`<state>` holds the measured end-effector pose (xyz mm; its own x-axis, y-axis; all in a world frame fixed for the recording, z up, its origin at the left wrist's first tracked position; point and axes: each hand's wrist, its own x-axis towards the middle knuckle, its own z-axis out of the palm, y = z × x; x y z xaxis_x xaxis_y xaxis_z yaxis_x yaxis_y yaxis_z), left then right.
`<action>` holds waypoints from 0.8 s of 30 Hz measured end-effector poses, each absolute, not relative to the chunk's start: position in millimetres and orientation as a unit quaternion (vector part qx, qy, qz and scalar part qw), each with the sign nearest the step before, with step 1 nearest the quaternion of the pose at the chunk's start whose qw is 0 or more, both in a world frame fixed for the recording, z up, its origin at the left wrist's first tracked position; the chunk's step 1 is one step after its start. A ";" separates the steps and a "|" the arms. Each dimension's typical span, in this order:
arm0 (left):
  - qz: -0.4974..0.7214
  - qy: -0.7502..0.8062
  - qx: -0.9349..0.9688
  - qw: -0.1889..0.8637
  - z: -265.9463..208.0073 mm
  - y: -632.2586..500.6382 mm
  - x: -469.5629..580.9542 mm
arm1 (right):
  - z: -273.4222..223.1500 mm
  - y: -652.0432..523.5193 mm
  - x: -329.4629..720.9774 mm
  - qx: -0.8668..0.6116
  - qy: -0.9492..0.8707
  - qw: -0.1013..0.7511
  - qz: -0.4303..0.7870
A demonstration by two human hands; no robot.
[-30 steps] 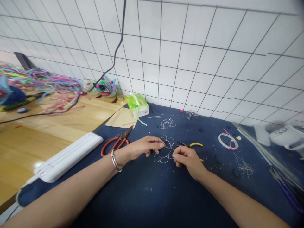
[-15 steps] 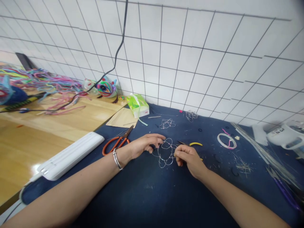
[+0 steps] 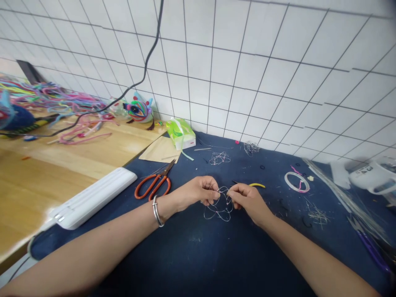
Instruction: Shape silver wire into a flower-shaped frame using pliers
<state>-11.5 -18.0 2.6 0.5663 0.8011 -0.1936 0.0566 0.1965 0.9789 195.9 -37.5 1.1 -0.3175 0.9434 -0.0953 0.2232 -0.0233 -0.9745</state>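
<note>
Wire flower [image 3: 218, 212], now pinched by the left hand [image 3: 201, 191], stays clamped in the right hand [image 3: 249, 202].

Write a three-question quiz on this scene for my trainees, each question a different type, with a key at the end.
1. True or false: the left hand and the right hand are both at the looped wire.
2. Multiple choice: the scissors near the long white device have handles that are: A) green, B) orange, C) white.
3. Fill in: the silver bangle is on the ____ wrist.

Key: 1. True; 2. B; 3. left
</note>
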 end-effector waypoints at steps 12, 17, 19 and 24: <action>0.324 0.395 0.502 0.698 -7.9 -17.3 -8.2 | -1.9 -37.4 197.9 -0.472 -0.578 0.413 0.521; 0.343 0.396 0.481 0.703 -8.6 -16.4 -8.1 | -0.5 -37.2 195.7 -0.457 -0.563 0.438 0.532; 0.352 0.394 0.474 0.704 -7.9 -16.4 -8.1 | 0.0 -37.2 195.3 -0.453 -0.561 0.442 0.534; 0.388 0.384 0.435 0.716 -6.2 -17.0 -8.0 | -1.2 -37.5 195.2 -0.456 -0.556 0.425 0.549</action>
<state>-8.0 -17.0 -6.2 0.4046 0.8896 -0.2120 -0.2222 0.3205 0.9208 195.2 -37.5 -1.2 -0.2224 0.9745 -0.0291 0.0409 -0.0205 -0.9990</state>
